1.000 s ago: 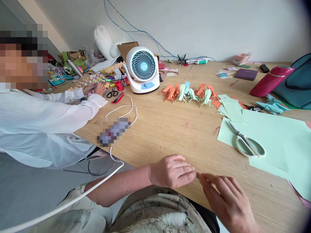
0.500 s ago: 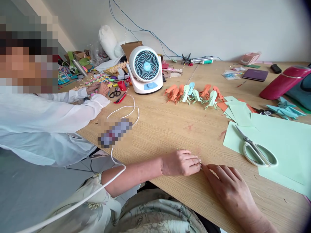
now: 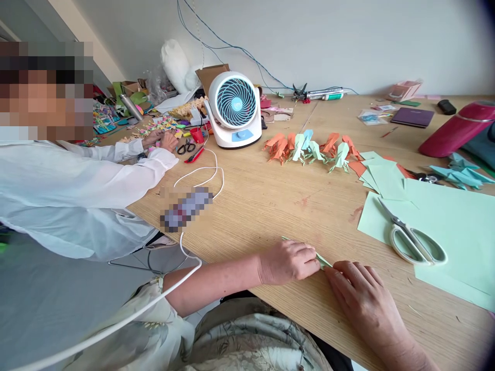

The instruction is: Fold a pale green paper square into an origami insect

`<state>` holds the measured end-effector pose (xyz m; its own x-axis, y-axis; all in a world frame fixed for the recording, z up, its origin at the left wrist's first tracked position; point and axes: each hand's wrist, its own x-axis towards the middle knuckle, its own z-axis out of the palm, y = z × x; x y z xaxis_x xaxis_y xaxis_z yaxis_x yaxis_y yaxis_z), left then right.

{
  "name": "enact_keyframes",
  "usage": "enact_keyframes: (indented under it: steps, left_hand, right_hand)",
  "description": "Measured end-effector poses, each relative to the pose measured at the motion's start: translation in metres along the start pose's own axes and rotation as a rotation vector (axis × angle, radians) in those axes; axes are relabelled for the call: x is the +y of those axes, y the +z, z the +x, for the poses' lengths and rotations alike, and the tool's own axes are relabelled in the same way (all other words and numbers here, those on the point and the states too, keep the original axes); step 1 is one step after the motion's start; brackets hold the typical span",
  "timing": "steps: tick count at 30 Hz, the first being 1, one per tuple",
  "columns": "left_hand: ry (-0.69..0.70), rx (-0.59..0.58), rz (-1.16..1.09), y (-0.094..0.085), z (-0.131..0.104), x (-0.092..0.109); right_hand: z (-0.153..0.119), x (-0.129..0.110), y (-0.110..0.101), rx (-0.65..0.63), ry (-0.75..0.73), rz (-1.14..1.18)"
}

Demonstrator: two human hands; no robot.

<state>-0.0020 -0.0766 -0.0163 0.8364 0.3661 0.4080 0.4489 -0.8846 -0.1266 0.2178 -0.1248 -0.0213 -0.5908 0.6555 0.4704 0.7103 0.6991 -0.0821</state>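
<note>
Near the table's front edge, a narrow folded piece of light green paper point(image 3: 323, 261) shows between my two hands. My left hand point(image 3: 290, 262) is closed over its left part, and a green tip sticks out behind the knuckles. The fingers of my right hand point(image 3: 361, 293) press together on the paper's right end. White-handled scissors point(image 3: 412, 237) lie on large light green sheets point(image 3: 460, 221) to the right. Smaller cut green pieces point(image 3: 386, 180) are stacked behind them. Several folded paper figures in orange, green and blue point(image 3: 309, 148) stand in a row farther back.
A white fan point(image 3: 235, 111) stands at the back. A blurred phone point(image 3: 186, 208) with a white cable lies left of my hands. At the left a person in white sleeves point(image 3: 127, 170) works among craft scraps. A red bottle point(image 3: 458, 129) lies at the far right.
My hands have moved slightly apart, and more of the green folded paper shows between them. The whole view has shifted a little.
</note>
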Motion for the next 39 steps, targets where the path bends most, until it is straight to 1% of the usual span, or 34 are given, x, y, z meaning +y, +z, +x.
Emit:
enact_keyframes:
  steps: [4, 11, 16, 22, 27, 31, 35, 39]
  left_hand:
    - [0.001, 0.021, -0.007, -0.005, 0.002, 0.001]
    - [-0.043, 0.005, 0.004, -0.007, 0.005, 0.006]
    - [-0.061, 0.014, 0.022, -0.009, 0.004, 0.008]
    - [-0.071, 0.038, 0.047, -0.008, 0.003, 0.008]
    - [-0.076, 0.003, 0.041, -0.006, 0.000, 0.008]
    - [-0.077, 0.012, 0.051, -0.003, -0.001, 0.007]
    - [-0.072, 0.028, 0.054, -0.004, 0.000, 0.006]
    - [-0.063, 0.010, 0.050, -0.005, 0.001, 0.006]
  right_hand:
    - [-0.001, 0.000, 0.003, 0.000, -0.008, 0.028]
    - [-0.003, -0.002, 0.003, 0.017, 0.016, 0.032]
    - [-0.005, -0.002, 0.002, -0.013, 0.051, 0.039]
    - [-0.007, -0.002, 0.004, -0.021, 0.051, 0.017]
    - [-0.014, -0.003, 0.005, -0.015, 0.135, 0.032]
    - [-0.019, -0.004, 0.001, -0.015, 0.200, -0.014]
    - [-0.012, -0.008, -0.003, 0.010, 0.206, -0.007]
    - [-0.002, -0.010, 0.002, 0.023, 0.181, 0.048]
